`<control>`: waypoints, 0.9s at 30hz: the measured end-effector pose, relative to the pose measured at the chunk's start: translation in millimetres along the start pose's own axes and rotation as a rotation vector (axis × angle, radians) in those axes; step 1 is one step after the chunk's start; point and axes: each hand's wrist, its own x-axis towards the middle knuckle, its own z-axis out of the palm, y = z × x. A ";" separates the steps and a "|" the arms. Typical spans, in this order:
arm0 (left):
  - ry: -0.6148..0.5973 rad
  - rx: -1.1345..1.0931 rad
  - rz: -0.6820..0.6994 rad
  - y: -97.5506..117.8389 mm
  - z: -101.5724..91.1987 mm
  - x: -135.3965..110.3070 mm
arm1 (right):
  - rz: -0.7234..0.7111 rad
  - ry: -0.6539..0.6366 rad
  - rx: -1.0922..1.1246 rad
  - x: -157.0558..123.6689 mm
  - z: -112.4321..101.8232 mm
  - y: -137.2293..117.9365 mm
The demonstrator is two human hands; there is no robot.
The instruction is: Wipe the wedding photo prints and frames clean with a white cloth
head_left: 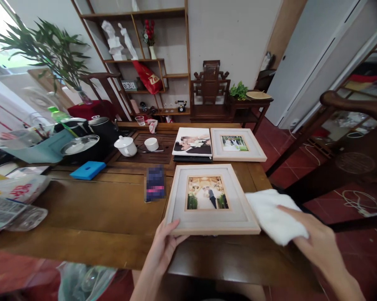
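Observation:
A pale wooden picture frame (212, 230) with a wedding photo in its middle is tilted up at the table's near side. My left hand (165, 242) grips its lower left corner, thumb on the front and fingers underneath. In my right hand (317, 234) is a folded white cloth (274, 213), which reaches the frame's right edge; part of that hand's fingers is hidden by the cloth. Behind lie a second pale photo frame (254, 146) and a photo panel (191, 148) resting on a dark item.
On the wooden table (113, 209) are a blurred dark phone-like object (155, 184), a blue block (88, 170), a white lidded cup (126, 146), a small white bowl (151, 144) and a black kettle (103, 129). Plastic bags (16, 192) lie left. A dark chair (348, 154) stands right.

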 end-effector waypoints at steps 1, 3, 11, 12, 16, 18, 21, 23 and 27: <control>-0.004 0.003 0.004 -2.1 0.5 1.4 | 0.130 0.101 -0.033 2.0 -5.1 1.9; -0.017 0.022 0.009 -5.6 0.6 4.5 | 0.303 0.260 -0.063 7.7 -10.8 -2.4; -0.176 0.384 0.039 1.0 -5.7 7.5 | -0.154 0.064 -0.012 27.3 31.1 -47.3; -0.189 0.459 0.074 4.1 -6.2 6.7 | -0.201 0.014 -0.024 27.7 37.1 -50.1; -0.104 0.730 0.272 13.2 -4.9 8.0 | -0.260 -0.105 -0.051 25.6 50.3 -54.6; -0.025 0.770 0.439 14.7 -1.4 15.9 | -0.243 -0.112 -0.054 23.3 52.3 -54.4; -0.074 0.783 0.700 17.0 6.7 41.0 | -0.223 -0.104 -0.056 20.1 54.1 -54.1; -0.186 0.887 0.826 19.2 11.9 62.5 | -0.214 -0.108 -0.069 18.9 55.2 -54.6; -0.367 1.147 1.065 18.9 14.6 93.8 | -0.208 -0.129 -0.103 18.4 55.5 -58.9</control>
